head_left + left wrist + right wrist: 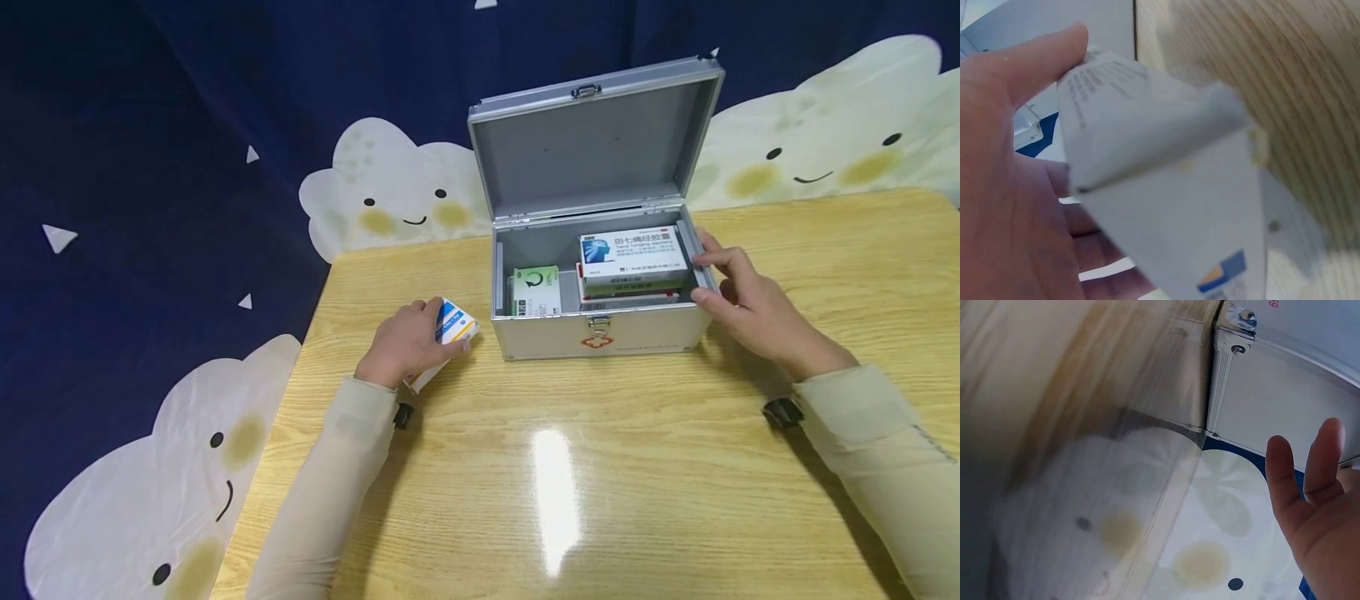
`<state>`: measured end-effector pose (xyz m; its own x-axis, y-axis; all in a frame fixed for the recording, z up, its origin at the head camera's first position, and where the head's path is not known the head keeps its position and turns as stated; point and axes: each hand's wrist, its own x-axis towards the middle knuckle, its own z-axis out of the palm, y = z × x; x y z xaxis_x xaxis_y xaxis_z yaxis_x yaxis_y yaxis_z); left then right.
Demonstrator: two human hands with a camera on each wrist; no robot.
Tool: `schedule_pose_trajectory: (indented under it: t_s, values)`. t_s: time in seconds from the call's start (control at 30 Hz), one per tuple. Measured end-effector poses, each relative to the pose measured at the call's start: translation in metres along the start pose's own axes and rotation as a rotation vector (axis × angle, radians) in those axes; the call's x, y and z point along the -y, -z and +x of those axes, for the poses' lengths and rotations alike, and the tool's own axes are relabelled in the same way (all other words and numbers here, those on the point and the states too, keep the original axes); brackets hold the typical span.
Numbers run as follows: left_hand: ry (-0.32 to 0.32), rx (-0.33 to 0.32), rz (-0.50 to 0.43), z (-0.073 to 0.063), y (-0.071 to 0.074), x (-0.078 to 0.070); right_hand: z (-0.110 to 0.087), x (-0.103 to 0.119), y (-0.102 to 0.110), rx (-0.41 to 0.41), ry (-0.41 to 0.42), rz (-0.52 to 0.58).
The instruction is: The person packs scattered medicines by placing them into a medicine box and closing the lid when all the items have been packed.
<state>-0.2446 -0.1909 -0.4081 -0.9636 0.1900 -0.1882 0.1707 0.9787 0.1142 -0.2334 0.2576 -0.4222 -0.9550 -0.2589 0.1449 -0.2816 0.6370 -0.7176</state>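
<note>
My left hand (408, 342) grips a small white medicine box (452, 323) with blue and orange stripes, low over the table left of the case. The left wrist view has the thumb on one side of the medicine box (1179, 206) and the fingers on the other. A silver first-aid case (637, 335) stands with its lid raised. At its right wall is my right hand (761, 312), thumb and index fingertips at the rim. Two fingers (1280, 469) extend beside the case's side in the right wrist view.
Inside the case, a green and white box (537, 292) stands at the left, and a white and blue capsule box (633, 252) tops a stack at the right. The wooden table (480, 475) meets a dark blue curtain (225, 75) with cloud faces behind.
</note>
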Motion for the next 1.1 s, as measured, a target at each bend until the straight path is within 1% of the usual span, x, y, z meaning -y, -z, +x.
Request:
schedule_pose_trajectory:
  t_s: [0.2, 0.43, 0.6, 0.8, 0.9, 1.1]
  values:
    - [0.011, -0.037, -0.006, -0.0037, 0.0044, -0.0058, -0.0008, 0.0, 0.0003, -0.016, 0.002, -0.001]
    - [0.036, -0.044, -0.037, -0.007, 0.0037, -0.0085, -0.0018, 0.0004, -0.002, -0.008, -0.007, -0.022]
    - [0.031, -0.059, -0.061, -0.0056, 0.0021, -0.0083, -0.001, 0.0006, -0.001, -0.012, 0.004, -0.011]
    - [0.012, -0.075, -0.081, -0.0042, 0.0021, -0.0103, -0.0017, -0.0001, -0.0002, -0.036, 0.014, -0.04]
    - [0.009, -0.074, -0.079, -0.0049, 0.0018, -0.0106, -0.0025, 0.0001, -0.0007, -0.049, 0.029, -0.04]
    - [0.021, -0.063, -0.085, -0.0057, 0.0009, -0.0089, -0.002, -0.0007, -0.002, -0.032, 0.03, -0.008]
